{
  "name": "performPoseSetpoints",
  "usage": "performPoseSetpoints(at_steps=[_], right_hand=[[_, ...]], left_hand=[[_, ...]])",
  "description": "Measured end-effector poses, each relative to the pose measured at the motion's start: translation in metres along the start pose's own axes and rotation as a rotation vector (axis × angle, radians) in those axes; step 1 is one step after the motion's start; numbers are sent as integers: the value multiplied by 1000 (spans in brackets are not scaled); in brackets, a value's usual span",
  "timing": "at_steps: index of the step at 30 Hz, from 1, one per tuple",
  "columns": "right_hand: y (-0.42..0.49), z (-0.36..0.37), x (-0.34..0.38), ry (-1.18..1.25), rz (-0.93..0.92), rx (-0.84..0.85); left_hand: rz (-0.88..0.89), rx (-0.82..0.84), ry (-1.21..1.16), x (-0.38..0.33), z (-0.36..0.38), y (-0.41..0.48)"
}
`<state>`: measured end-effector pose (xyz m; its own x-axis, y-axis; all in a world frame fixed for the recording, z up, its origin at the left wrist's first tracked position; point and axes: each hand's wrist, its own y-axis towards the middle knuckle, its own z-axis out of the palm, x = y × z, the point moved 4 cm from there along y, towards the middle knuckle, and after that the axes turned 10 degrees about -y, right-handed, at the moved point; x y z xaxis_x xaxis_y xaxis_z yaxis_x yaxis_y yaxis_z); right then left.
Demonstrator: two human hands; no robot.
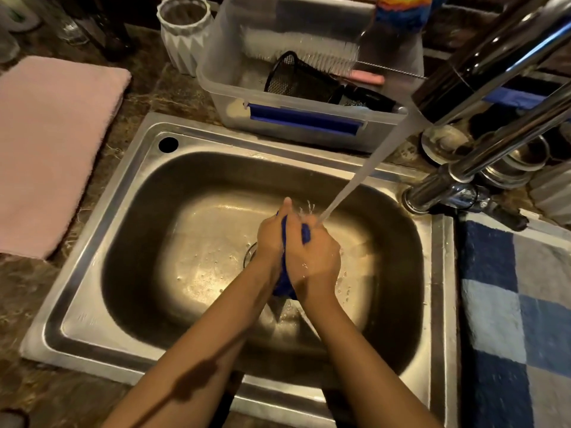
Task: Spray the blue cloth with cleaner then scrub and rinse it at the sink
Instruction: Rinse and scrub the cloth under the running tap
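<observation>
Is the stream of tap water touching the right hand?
Touching. The head view shows the water stream landing on the right hand by its knuckles, splashing, while both hands squeeze the blue cloth.

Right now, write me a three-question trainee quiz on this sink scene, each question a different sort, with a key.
1. True or false: the stream of tap water lands on the clasped hands.
2. Multiple choice: the crumpled blue cloth is (a) on the folded pink towel, (b) pressed between the left hand and right hand, (c) in the clear plastic bin.
3. Fill in: the hands are over the stainless steel ____.

Key: 1 true; 2 b; 3 sink.
</observation>
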<state>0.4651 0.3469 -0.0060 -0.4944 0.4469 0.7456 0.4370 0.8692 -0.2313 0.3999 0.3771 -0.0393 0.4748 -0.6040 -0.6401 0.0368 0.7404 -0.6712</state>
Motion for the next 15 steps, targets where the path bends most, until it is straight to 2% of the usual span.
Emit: performPoseSetpoints(at_steps=[2, 5, 7, 10, 15], right_hand=[[6, -3, 4, 38, 29, -59], [25, -9, 1, 106, 68, -102], [34, -7, -9, 169, 151, -68], [31, -7, -15, 422, 204, -9], [5, -8, -15, 181, -20, -87]], left_hand=[[-8, 9, -47, 5, 4, -3], [98, -74, 181, 10, 3, -9], [169, -94, 257, 11, 0, -15], [223, -4, 272, 10, 2, -20], [218, -111, 247, -4, 3, -9]])
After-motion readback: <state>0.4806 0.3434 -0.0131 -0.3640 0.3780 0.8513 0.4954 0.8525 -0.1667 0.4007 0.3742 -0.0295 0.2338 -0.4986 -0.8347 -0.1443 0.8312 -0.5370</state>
